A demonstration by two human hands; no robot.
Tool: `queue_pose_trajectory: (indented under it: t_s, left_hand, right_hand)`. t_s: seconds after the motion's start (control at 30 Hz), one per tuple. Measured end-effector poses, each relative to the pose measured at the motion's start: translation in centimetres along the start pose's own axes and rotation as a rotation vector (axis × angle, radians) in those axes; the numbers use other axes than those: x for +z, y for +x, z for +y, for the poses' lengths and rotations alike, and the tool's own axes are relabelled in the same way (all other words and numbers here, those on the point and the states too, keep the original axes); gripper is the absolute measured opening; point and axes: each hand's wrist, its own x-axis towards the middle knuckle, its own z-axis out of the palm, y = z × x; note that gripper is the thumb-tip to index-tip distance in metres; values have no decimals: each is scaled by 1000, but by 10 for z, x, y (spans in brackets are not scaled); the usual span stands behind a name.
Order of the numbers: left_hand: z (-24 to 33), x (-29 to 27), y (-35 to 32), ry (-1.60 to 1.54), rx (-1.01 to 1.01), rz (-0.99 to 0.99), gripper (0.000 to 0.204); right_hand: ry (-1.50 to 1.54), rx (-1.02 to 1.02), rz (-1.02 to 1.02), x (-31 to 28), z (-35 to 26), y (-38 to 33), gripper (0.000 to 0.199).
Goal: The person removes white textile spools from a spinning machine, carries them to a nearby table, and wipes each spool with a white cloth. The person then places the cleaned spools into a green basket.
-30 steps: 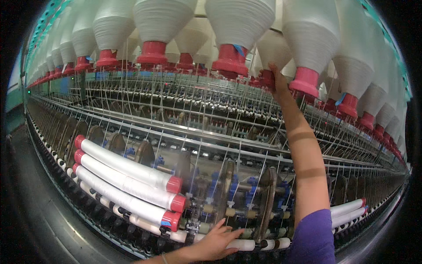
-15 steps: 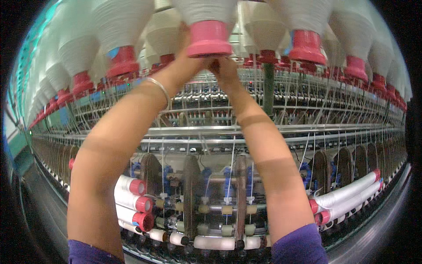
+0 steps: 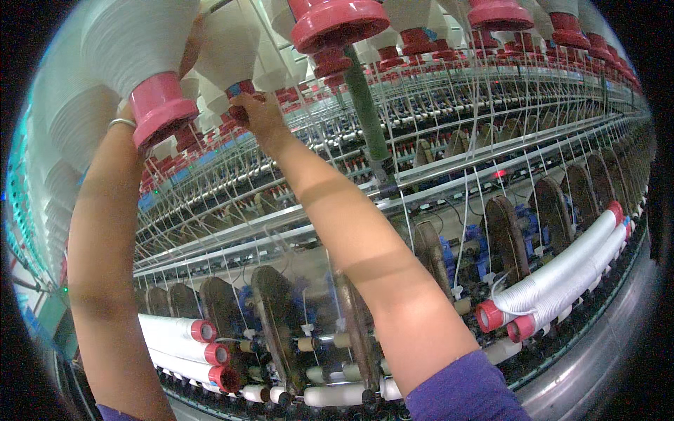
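Note:
My right hand is closed around the red lower end of a hanging roving bobbin, wound with off-white roving. My left hand reaches up behind a nearer white roving bobbin with a pink-red base. That bobbin hides most of the hand; only a strip of skin shows beside the bobbin my right hand grips. Whether the left fingers close on anything cannot be made out. A bangle circles my left wrist.
More bobbins with red bases hang overhead in rows. A green post stands behind my right forearm. Metal rails and taut strands cross the spinning frame. Full white bobbins lie at right, others at left, along the machine's front.
The view has swung and tilted, so the machine slants. Both hands, close together beneath a front bobbin before, are now apart, with the right at the base of a bobbin behind it.

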Motion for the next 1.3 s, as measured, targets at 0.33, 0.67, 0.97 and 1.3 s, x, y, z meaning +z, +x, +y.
queue_pose_trajectory:
  t_s: [0.33, 0.67, 0.97, 1.3]
  left_hand:
    - [49, -60, -170, -193, 423, 59, 43]
    - [70, -92, -280, -875, 166, -804, 39]
    - [114, -6, -280, -1797, -1182, -1187, 14]
    - [57, -110, -316, -875, 48, -789, 15]
  right_hand:
    - [-227, 614, -48, -1, -54, -74, 80]
    - [-894, 332, -413, -12, -27, -70, 19]
    - [-1278, 909, -781, -32, -18, -101, 21]
    - [-981, 268, -120, -20, -15, -52, 37]
